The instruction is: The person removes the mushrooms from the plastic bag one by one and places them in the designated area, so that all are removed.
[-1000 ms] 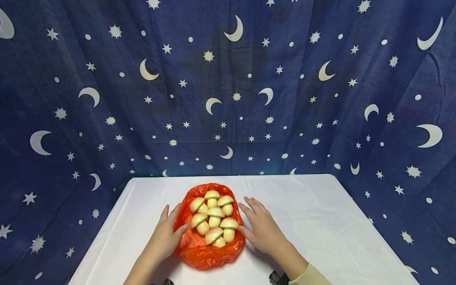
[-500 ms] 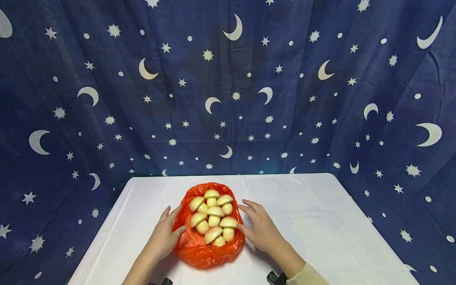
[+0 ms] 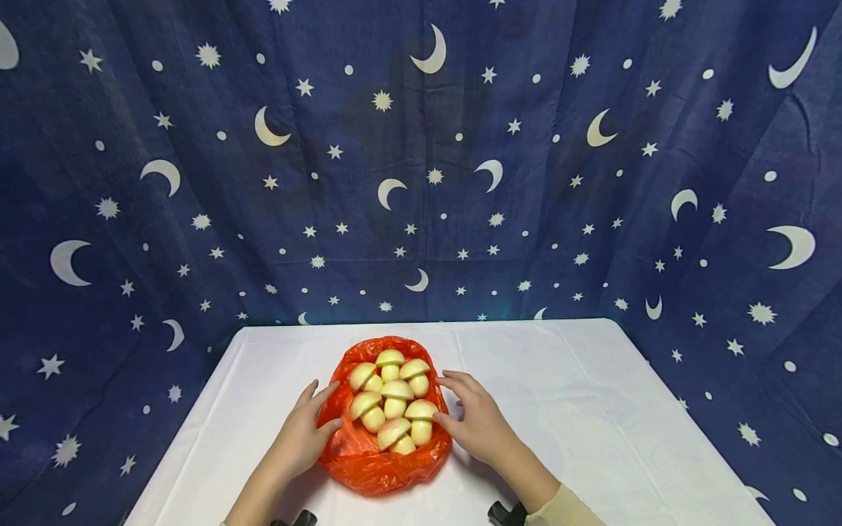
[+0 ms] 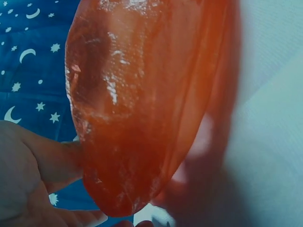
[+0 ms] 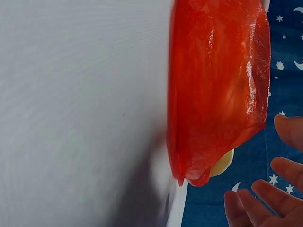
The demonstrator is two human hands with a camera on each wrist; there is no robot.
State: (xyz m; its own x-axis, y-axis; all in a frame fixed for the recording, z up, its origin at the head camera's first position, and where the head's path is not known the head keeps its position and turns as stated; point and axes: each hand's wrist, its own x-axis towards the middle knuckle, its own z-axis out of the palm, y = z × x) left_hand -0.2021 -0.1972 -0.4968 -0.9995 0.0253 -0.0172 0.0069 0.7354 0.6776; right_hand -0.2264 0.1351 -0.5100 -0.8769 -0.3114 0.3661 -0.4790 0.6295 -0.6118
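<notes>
Several pale-yellow mushroom-shaped pieces (image 3: 397, 398), some with a pinkish tint on the cap, sit together in a red plastic bag (image 3: 387, 478) whose rim is rolled open. My left hand (image 3: 304, 432) is at the bag's left side, thumb and fingers spread loosely at the rim. On the opposite side my right hand (image 3: 479, 422) has relaxed fingers, its thumb tip beside the nearest right-hand mushroom cap. In the left wrist view, the bag's shiny wall (image 4: 128, 94) hides most of the fingertips. One pale cap (image 5: 222, 163) peeks past the bag in the right wrist view.
The bag rests on a table with a white cloth (image 3: 579, 424). Behind and around it hangs a dark blue curtain (image 3: 427, 219) printed with moons and stars. Black wrist devices (image 3: 505, 513) show at the lower edge.
My right hand has shifted slightly left, and its fingers are closer together near the bag's rim. The left hand, bag and mushroom pieces have hardly moved.
</notes>
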